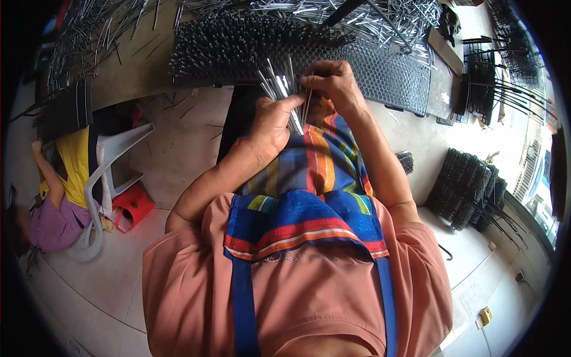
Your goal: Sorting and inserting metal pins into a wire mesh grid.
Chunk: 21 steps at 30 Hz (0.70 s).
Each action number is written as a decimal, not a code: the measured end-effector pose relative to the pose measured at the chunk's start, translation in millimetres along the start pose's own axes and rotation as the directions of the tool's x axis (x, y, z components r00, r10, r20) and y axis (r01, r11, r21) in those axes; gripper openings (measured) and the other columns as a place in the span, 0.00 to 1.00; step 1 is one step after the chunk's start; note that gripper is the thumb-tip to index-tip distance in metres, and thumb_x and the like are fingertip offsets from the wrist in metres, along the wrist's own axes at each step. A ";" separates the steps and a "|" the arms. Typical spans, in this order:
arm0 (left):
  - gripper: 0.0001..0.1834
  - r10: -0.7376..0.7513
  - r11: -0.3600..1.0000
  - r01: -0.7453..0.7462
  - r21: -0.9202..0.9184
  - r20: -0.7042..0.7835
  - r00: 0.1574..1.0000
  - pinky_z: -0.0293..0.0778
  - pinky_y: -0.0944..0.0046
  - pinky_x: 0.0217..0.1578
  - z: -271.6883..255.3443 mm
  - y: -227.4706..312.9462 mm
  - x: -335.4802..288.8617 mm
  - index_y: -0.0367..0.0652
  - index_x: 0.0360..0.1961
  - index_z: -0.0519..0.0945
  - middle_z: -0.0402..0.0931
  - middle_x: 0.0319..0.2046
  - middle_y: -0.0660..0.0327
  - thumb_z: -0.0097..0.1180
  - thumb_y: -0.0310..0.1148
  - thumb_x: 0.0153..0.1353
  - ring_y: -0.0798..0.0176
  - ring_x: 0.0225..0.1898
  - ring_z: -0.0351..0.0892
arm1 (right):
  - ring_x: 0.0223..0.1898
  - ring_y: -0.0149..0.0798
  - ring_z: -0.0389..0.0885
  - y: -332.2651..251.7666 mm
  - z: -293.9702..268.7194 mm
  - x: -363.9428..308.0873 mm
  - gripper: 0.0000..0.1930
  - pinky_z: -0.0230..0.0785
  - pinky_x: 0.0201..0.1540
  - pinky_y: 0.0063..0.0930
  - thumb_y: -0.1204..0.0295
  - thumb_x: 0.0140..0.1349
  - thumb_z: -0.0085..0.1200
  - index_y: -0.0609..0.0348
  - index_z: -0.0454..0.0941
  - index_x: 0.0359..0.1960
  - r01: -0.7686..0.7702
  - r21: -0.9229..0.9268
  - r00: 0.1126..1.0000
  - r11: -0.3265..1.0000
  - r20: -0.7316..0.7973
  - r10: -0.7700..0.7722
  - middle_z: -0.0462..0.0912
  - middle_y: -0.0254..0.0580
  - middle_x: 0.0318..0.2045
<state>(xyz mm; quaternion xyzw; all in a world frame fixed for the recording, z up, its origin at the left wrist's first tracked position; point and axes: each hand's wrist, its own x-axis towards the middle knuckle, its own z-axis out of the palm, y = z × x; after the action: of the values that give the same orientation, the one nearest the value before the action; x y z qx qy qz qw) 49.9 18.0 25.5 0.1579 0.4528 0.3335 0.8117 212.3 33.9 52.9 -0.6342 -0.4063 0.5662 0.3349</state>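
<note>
My left hand (272, 124) is wrapped round a fanned bundle of thin silvery metal strips (277, 88), held over my lap. Beside it, my right hand (339, 84) is closed, thumb and fingertips pinched together on a thin strip (306, 107) that slants down next to the bundle. Just beyond both hands lies a long board with a honeycomb of holes (389, 80). Dark upright pieces (238, 47) stand packed in the board's left and middle part, while bare holes show on its right.
Loose metal strips (410, 21) are heaped along the table's far side. At the left a person in a purple top (62, 223) sits on a white plastic chair (98, 160), near a red container (134, 208). Bundled black pieces (467, 187) stand on the floor at right.
</note>
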 end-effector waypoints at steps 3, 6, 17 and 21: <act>0.09 -0.008 1.000 0.006 -0.025 -0.071 0.997 0.82 0.61 0.30 5.4 7.2 -5.4 0.32 0.41 0.81 0.83 0.32 0.53 0.56 0.23 0.60 0.57 0.29 0.85 | 0.19 0.20 0.66 2.2 -7.3 3.2 0.05 0.54 0.21 0.15 0.73 0.56 0.62 0.61 0.82 0.25 -0.076 0.218 0.988 0.973 -0.116 0.103 0.75 0.26 0.18; 0.07 -0.170 0.984 0.174 0.027 -0.104 0.980 0.80 0.67 0.31 0.1 7.7 -11.3 0.34 0.36 0.82 0.83 0.33 0.56 0.59 0.20 0.54 0.63 0.30 0.83 | 0.19 0.19 0.65 5.9 -13.6 15.0 0.04 0.54 0.21 0.15 0.73 0.56 0.63 0.61 0.83 0.28 0.379 0.185 0.820 0.907 -0.522 -0.236 0.76 0.26 0.19; 0.06 -0.219 0.952 0.222 0.210 -0.034 0.975 0.80 0.66 0.29 -6.8 0.4 -28.6 0.32 0.33 0.81 0.83 0.28 0.54 0.57 0.18 0.53 0.62 0.25 0.83 | 0.27 0.24 0.77 4.2 -19.5 34.1 0.05 0.68 0.31 0.17 0.83 0.49 0.64 0.63 0.83 0.28 0.604 -0.374 0.529 0.704 -0.472 -0.705 0.82 0.35 0.25; 0.03 -0.106 0.989 0.103 0.107 0.023 0.994 0.80 0.64 0.29 4.8 2.9 -23.6 0.29 0.30 0.81 0.82 0.27 0.52 0.58 0.18 0.53 0.60 0.27 0.84 | 0.26 0.28 0.78 13.7 -15.7 39.8 0.05 0.69 0.30 0.19 0.81 0.49 0.65 0.62 0.84 0.29 0.593 -0.457 0.523 0.662 -0.406 -0.749 0.82 0.37 0.25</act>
<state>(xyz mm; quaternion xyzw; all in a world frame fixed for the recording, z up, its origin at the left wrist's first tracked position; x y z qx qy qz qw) 44.1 4.2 44.6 0.1813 0.4658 0.2639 0.8249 230.9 64.0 25.1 -0.6002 -0.5733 0.1174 0.5453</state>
